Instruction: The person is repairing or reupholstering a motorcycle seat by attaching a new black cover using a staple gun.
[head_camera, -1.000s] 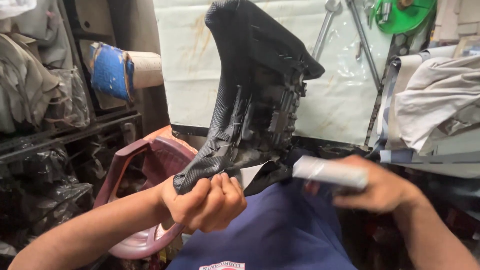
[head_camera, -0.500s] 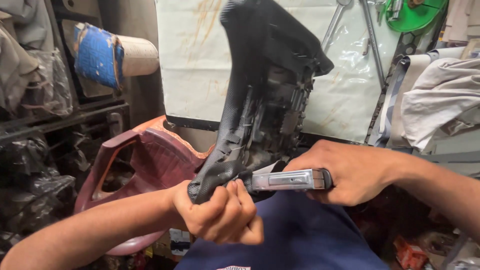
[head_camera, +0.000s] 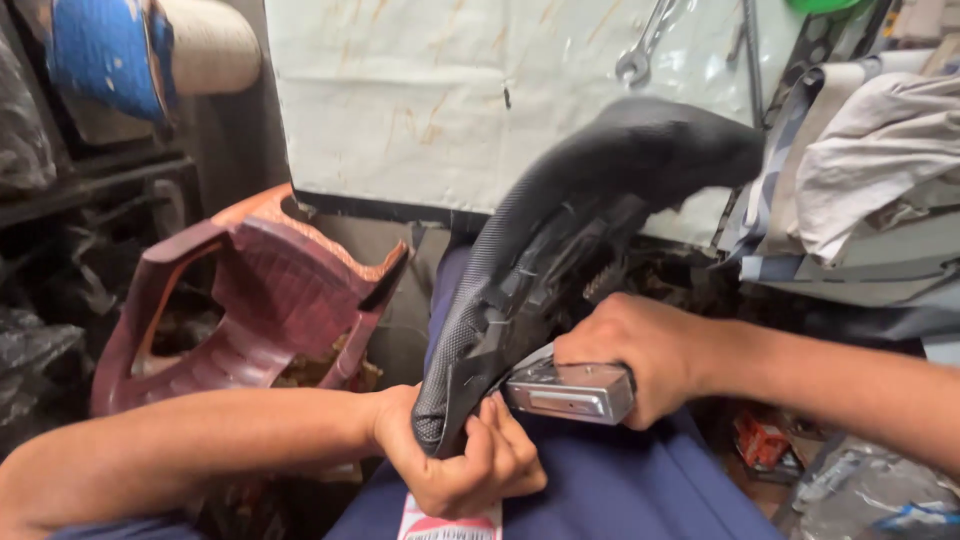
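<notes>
At lower centre, the left hand (head_camera: 460, 460) is pinching the black textured cover (head_camera: 560, 250) taut over its frame's edge while the right hand (head_camera: 640, 360), fist closed, is pressing a metal stapler (head_camera: 570, 392) against it.

Your hands (head_camera: 470, 455) work in a tight pocket over your blue lap (head_camera: 620, 490), hemmed by the overturned red plastic chair (head_camera: 270, 300) on the left, piled cloths (head_camera: 870, 170) on the right and the white board (head_camera: 430, 100) behind, with open room only above the black textured panel (head_camera: 560, 230) towards the board.
</notes>
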